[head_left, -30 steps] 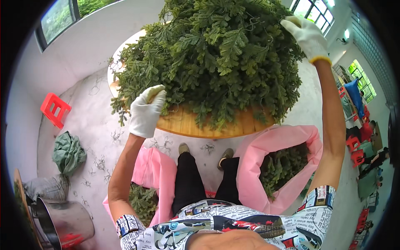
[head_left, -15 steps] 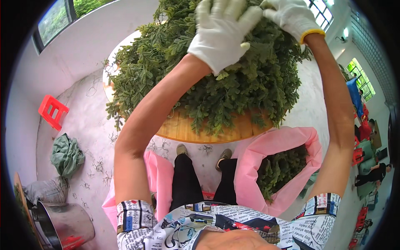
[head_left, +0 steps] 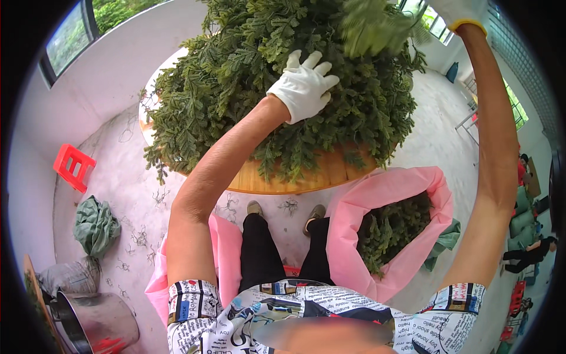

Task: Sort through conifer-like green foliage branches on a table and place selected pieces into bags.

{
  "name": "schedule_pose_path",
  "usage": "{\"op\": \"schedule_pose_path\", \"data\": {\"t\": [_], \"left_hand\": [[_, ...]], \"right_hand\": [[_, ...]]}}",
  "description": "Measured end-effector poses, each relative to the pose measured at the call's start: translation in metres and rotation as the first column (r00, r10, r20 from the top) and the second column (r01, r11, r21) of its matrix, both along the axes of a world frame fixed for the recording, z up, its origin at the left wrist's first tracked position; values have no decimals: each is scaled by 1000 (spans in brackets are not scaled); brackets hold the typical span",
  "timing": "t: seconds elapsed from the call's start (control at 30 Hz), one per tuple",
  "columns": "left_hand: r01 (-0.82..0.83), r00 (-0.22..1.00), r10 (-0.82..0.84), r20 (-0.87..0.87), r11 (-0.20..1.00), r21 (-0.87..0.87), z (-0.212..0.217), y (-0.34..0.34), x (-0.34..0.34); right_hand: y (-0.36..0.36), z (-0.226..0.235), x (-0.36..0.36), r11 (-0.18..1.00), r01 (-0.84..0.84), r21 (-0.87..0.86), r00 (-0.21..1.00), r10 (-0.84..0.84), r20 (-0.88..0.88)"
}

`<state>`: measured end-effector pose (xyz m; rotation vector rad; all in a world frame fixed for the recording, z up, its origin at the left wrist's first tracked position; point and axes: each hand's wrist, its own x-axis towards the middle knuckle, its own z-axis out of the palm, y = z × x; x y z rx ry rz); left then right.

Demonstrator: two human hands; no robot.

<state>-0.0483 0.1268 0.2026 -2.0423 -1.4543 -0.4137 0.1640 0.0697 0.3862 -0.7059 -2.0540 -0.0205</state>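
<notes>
A big heap of green fern-like sprigs [head_left: 236, 76] covers a round wooden table [head_left: 306, 180]. My left hand [head_left: 303, 85], in a white glove, lies flat on top of the heap with its fingers spread. My right hand [head_left: 454, 9], gloved too with a yellow cuff, is raised at the top edge of the view and partly cut off. It grips a blurred green sprig [head_left: 371, 26] lifted above the heap.
A pink bag [head_left: 413, 183] at my right knee holds more green sprigs, and another pink bag [head_left: 227, 253] sits at my left. On the floor to the left are a red stool [head_left: 73, 166], a green sack [head_left: 94, 224] and a metal pot [head_left: 94, 321]. A person [head_left: 530, 253] is at the far right.
My left hand has come down from the top of the heap to its near side and spread flat. My right hand has risen further, pulling a sprig up.
</notes>
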Motion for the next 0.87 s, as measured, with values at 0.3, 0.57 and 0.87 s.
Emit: {"op": "schedule_pose_path", "data": {"t": [0.3,0.57,0.87], "left_hand": [[346,868,-440,230,868,356,14,-39,73],[122,275,-540,796,840,528,90,-98,69],[746,444,-194,875,621,-241,120,-43,103]], "right_hand": [[145,67,133,905,-15,-426,987,82,139],[72,31,113,923,-183,-339,940,265,215],[57,-24,97,818,-557,145,728,397,559]]}}
